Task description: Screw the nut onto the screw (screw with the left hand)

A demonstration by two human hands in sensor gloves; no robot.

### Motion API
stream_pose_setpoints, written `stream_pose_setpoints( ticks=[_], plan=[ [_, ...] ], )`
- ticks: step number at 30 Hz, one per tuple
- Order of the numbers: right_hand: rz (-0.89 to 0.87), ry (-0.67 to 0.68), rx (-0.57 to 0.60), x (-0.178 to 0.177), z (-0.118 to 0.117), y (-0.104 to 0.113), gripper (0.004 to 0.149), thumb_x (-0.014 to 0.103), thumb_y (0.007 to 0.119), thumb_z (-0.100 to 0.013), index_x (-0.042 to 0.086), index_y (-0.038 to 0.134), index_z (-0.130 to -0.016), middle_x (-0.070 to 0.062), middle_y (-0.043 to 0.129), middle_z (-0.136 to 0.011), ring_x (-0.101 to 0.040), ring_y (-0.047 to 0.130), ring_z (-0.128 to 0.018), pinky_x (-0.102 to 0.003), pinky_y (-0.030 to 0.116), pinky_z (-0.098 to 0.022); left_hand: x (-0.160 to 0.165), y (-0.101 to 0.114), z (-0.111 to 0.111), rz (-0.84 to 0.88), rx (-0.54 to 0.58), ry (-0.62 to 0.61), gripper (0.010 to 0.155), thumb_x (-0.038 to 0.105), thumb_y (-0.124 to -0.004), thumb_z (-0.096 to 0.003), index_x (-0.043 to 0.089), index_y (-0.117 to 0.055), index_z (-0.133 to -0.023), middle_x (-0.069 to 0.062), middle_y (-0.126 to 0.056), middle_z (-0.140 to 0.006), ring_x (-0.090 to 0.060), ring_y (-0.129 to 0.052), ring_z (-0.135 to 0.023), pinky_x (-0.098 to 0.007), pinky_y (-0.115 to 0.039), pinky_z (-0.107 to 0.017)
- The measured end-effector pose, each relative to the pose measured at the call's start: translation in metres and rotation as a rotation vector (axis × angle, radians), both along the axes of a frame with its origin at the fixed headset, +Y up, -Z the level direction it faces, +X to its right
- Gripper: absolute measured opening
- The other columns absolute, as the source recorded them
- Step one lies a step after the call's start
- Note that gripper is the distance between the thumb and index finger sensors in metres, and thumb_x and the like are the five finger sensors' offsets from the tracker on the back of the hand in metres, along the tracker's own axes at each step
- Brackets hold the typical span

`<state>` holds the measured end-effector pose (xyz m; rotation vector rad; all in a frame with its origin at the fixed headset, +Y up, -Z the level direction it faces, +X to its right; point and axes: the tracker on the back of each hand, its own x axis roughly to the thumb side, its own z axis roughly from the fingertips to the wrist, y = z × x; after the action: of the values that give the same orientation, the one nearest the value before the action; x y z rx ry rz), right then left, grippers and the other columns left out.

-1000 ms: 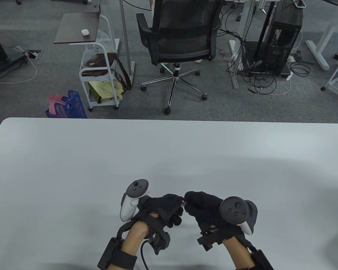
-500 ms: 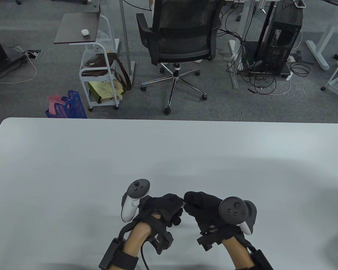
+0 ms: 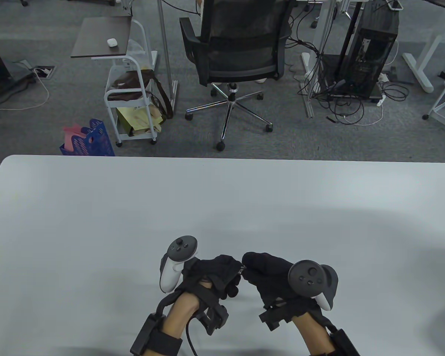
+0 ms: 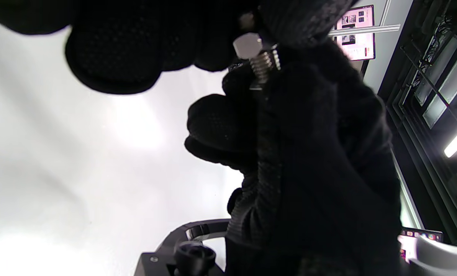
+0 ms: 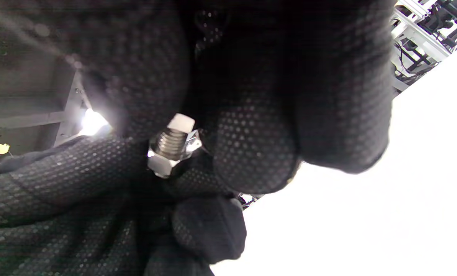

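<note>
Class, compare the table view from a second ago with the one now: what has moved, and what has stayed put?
The left hand with its wrist and tracker shifted slightly to the right early on, consistent with a small twist. Nothing was let go. The right hand stays put, and both hands still meet at the screw and nut.

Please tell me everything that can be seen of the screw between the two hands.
The screw is bright silver metal with a threaded shaft. In the left wrist view a hexagonal piece, head or nut, sits at one end. In the right wrist view the nut sits around the thread. It is held above the table, between the left hand and the right hand. Black gloved fingers hide both ends.
</note>
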<state>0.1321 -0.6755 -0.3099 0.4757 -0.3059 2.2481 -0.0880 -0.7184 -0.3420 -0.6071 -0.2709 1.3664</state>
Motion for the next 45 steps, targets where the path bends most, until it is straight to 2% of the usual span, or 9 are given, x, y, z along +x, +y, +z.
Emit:
stream_pose_setpoints(
  ticks=[4, 6, 11, 17, 24, 30, 36, 41, 45],
  plan=[
    [0.006, -0.001, 0.007, -0.0002, 0.0007, 0.0011, 0.043, 0.029, 0.097, -0.031, 0.018, 0.09, -0.072, -0.008, 0.102, -0.066, -0.023, 0.116, -0.037, -0.039, 0.103, -0.029, 0.0011, -0.0012, 0.0007, 0.009, -0.008, -0.04, 0.057, 0.037, -0.069, -0.0465, 0.004, -0.066, -0.093, -0.026, -0.076, -0.083, -0.043, -0.089, -0.054, -0.054, -0.072, -0.04],
    [0.006, -0.001, 0.007, 0.0002, 0.0002, 0.0007, 0.043, 0.029, 0.097, -0.031, 0.018, 0.09, -0.072, -0.008, 0.102, -0.066, -0.023, 0.116, -0.037, -0.039, 0.103, -0.029, 0.0005, -0.0025, 0.0013, 0.017, -0.01, -0.022, 0.066, 0.044, -0.067, -0.0467, 0.003, -0.06, -0.099, -0.028, -0.073, -0.086, -0.044, -0.089, -0.056, -0.055, -0.072, -0.042],
    [-0.007, -0.001, -0.004, 0.0007, -0.0004, 0.0002, 0.043, 0.03, 0.097, -0.031, 0.018, 0.09, -0.072, -0.007, 0.103, -0.066, -0.023, 0.116, -0.037, -0.039, 0.103, -0.029, 0.0009, -0.0019, 0.0004, -0.004, -0.007, 0.005, 0.056, 0.038, -0.07, -0.0457, 0.001, -0.074, -0.088, -0.029, -0.082, -0.078, -0.046, -0.091, -0.049, -0.057, -0.073, -0.038],
    [0.005, 0.003, 0.001, -0.0003, 0.0001, 0.0005, 0.043, 0.03, 0.097, -0.031, 0.018, 0.09, -0.072, -0.007, 0.103, -0.066, -0.023, 0.116, -0.037, -0.039, 0.103, -0.028, -0.0012, -0.0011, 0.0005, 0.029, -0.008, -0.008, 0.064, 0.041, -0.068, -0.0467, 0.004, -0.06, -0.099, -0.028, -0.074, -0.085, -0.043, -0.089, -0.055, -0.055, -0.072, -0.042],
    [-0.003, 0.003, 0.001, 0.0002, -0.0002, 0.0005, 0.043, 0.03, 0.097, -0.031, 0.018, 0.09, -0.072, -0.007, 0.103, -0.066, -0.023, 0.116, -0.037, -0.039, 0.103, -0.029, -0.0009, -0.0001, -0.0001, -0.007, 0.001, 0.011, 0.055, 0.038, -0.071, -0.0455, 0.002, -0.075, -0.087, -0.029, -0.082, -0.078, -0.045, -0.092, -0.049, -0.057, -0.073, -0.038],
    [0.002, 0.008, 0.0, -0.0007, -0.0001, 0.0001, 0.043, 0.03, 0.097, -0.031, 0.018, 0.091, -0.072, -0.007, 0.103, -0.066, -0.022, 0.116, -0.037, -0.039, 0.103, -0.028, -0.0025, -0.0013, 0.0, 0.025, -0.018, -0.022, 0.063, 0.039, -0.068, -0.0468, 0.003, -0.061, -0.098, -0.028, -0.074, -0.085, -0.044, -0.089, -0.056, -0.055, -0.072, -0.042],
    [-0.004, 0.003, 0.001, 0.0005, -0.0004, 0.0002, 0.043, 0.03, 0.097, -0.031, 0.019, 0.09, -0.072, -0.007, 0.103, -0.066, -0.022, 0.116, -0.037, -0.038, 0.103, -0.029, -0.0018, -0.0006, -0.0005, -0.008, -0.005, 0.012, 0.056, 0.039, -0.07, -0.0459, 0.001, -0.078, -0.086, -0.03, -0.083, -0.077, -0.046, -0.092, -0.049, -0.057, -0.073, -0.038],
    [-0.003, 0.011, -0.004, -0.0007, -0.0002, -0.0002, 0.043, 0.029, 0.097, -0.031, 0.018, 0.09, -0.072, -0.007, 0.103, -0.066, -0.023, 0.116, -0.037, -0.039, 0.103, -0.029, -0.0017, 0.0, -0.0008, 0.007, -0.013, -0.041, 0.055, 0.034, -0.07, -0.0463, 0.003, -0.067, -0.092, -0.027, -0.076, -0.083, -0.043, -0.089, -0.054, -0.055, -0.072, -0.041],
    [-0.003, 0.009, -0.002, -0.0007, -0.0002, -0.0004, 0.043, 0.03, 0.097, -0.031, 0.018, 0.09, -0.072, -0.007, 0.103, -0.066, -0.022, 0.116, -0.037, -0.038, 0.103, -0.028, -0.0019, -0.0024, 0.0005, 0.005, -0.023, 0.004, 0.065, 0.042, -0.069, -0.0461, 0.001, -0.068, -0.095, -0.03, -0.079, -0.082, -0.046, -0.09, -0.053, -0.057, -0.072, -0.04]
  ],
)
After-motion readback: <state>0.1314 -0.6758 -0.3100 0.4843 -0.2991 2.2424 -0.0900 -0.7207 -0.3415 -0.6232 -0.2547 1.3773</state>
